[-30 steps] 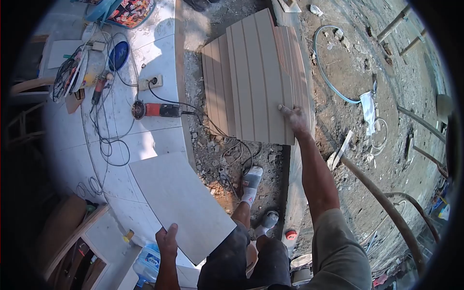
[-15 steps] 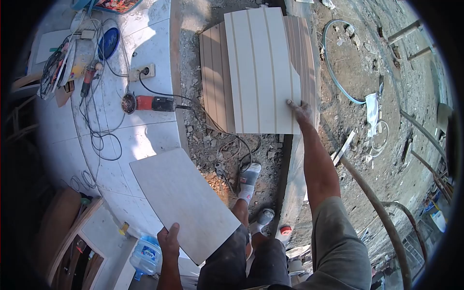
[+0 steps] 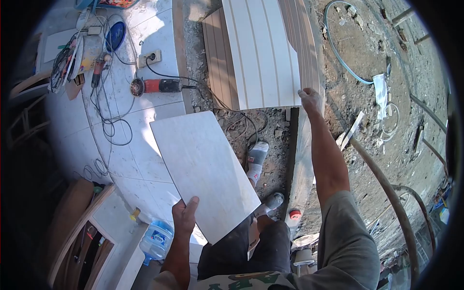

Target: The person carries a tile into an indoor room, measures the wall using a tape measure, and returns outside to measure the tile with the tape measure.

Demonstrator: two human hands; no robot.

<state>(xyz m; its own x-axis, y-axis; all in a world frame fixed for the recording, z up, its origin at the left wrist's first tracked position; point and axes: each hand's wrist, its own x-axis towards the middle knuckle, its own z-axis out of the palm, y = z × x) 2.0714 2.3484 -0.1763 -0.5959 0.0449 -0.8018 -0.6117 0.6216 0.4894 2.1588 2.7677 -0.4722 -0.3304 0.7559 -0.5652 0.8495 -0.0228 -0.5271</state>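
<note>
My left hand (image 3: 184, 216) grips a flat pale tile (image 3: 205, 174) by its lower left edge, thumb on top and the other fingers hidden beneath. The tile is tilted, its lower end just above my thigh. Out in front, my right hand (image 3: 311, 100) is closed on the lower right corner of a white panel (image 3: 263, 63) with narrow brown stripes and a notched right side. That panel lies over brown striped panels (image 3: 221, 58), which stick out on both sides.
An angle grinder (image 3: 157, 86) lies on the white tiled floor (image 3: 130, 159), its cord running to a socket block (image 3: 149, 58). A second power tool (image 3: 99, 72) lies further left. Near my left arm is a water bottle (image 3: 157, 241). Rubble ground (image 3: 357, 53) and a bent pole (image 3: 382, 183) are at right.
The pale tile has moved up and right in view, nearer the striped panel. My right hand has shifted to the white panel's corner, its fingers now closer together. The whole view has shifted somewhat.
</note>
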